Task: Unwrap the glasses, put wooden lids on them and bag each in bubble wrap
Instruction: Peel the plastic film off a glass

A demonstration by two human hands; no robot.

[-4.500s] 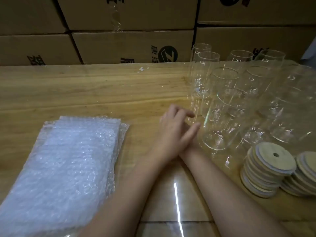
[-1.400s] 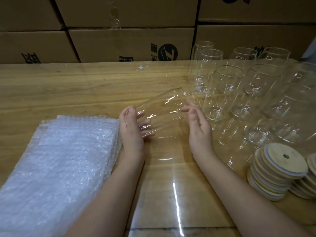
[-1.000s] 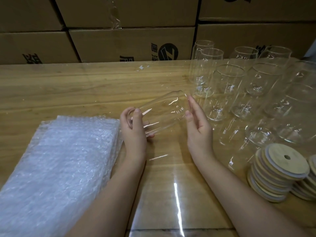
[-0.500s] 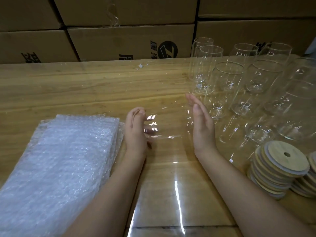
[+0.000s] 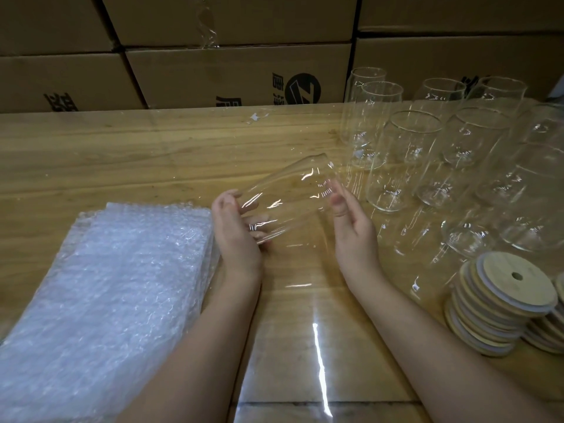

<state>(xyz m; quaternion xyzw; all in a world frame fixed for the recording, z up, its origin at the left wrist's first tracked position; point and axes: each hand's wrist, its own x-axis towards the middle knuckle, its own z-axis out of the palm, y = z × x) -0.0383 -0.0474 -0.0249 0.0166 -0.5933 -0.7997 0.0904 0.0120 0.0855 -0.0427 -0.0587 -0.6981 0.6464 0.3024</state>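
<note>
In the head view, the person holds one clear glass (image 5: 287,199) a little above the tabletop (image 5: 122,154), between both hands. The left hand (image 5: 236,230) has its fingers curled round the lower end of the glass. The right hand (image 5: 355,227) grips the side near the other end, with the thumb on the near wall and the fingers behind it. The glass is not upright. Its long axis goes from the left hand, close to the person, up and away to the right. Which end is the mouth cannot be told for sure. It is also not clear whether some thin film is on the glass, because everything there is transparent and shiny.

The stack of wooden lids (image 5: 503,303) lies on the tabletop at the right, well apart from the glass and nearer to the right hand. The pile of bubble wrap bags (image 5: 106,285) lies at the left, just beside the left wrist. The other glasses (image 5: 406,160) stand upright behind and to the right of the right hand, in front of the cardboard boxes (image 5: 238,74).

The lid step seems not yet done for this glass. The right hand is probably the better one to reach for a lid, while the left hand keeps the glass and turns its mouth upward. That reach would pass close to the standing glasses, so it calls for some care.
</note>
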